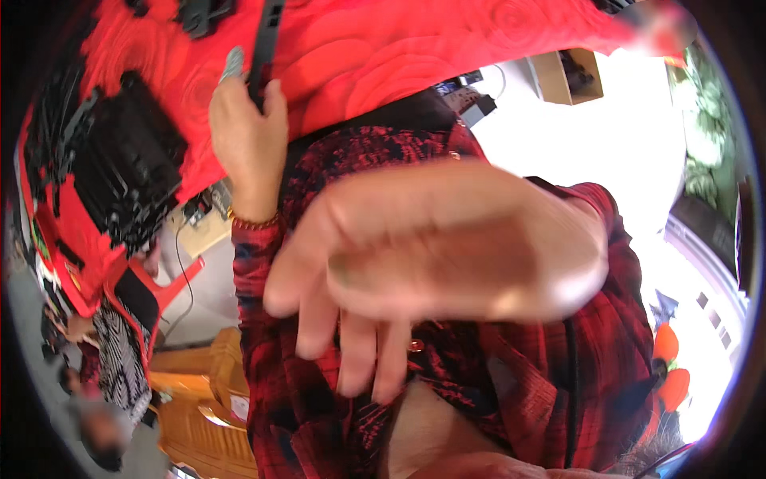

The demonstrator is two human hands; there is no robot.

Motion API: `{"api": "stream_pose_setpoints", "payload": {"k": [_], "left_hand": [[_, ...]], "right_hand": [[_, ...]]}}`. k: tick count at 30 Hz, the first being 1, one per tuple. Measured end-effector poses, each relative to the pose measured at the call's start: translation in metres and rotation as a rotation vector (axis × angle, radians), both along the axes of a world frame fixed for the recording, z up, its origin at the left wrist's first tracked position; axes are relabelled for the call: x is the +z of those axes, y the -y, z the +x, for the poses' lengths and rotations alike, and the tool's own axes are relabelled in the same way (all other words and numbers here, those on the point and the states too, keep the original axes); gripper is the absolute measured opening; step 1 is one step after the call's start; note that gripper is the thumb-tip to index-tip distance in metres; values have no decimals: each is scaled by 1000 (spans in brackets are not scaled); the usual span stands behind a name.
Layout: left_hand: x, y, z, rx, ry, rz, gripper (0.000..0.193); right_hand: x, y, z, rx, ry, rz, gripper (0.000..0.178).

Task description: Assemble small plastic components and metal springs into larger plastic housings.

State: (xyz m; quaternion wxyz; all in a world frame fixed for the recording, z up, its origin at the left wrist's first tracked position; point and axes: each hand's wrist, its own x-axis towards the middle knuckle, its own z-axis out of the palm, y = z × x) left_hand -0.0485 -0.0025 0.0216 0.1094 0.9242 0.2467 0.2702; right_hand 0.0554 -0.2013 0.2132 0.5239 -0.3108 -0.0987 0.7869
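Note:
My left hand, wearing a beaded bracelet, reaches over the red cloth-covered table. A long black plastic strip sits between its thumb and fingers, and its far end runs out at the top edge. A pale green covering wraps one of that hand's fingertips. Close before the camera is my right hand, large and blurred, with the palm partly showing. Its fingers point left and down, somewhat apart, with nothing visible in them.
Many black plastic parts are heaped at the table's left. A red chair and a wooden chair stand below. Another person in a zebra-patterned garment is at lower left. An open cardboard box lies at upper right.

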Motion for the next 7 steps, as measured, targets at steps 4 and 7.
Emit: {"api": "stream_pose_setpoints", "payload": {"k": [4,7], "left_hand": [[0,2,4,-24,-39,-48,33],[-12,-5,8,-118,34,-7,35]], "right_hand": [[-70,23,14,-272,350,-112,28],[-114,51,30,-387,534,-238,28]]}}
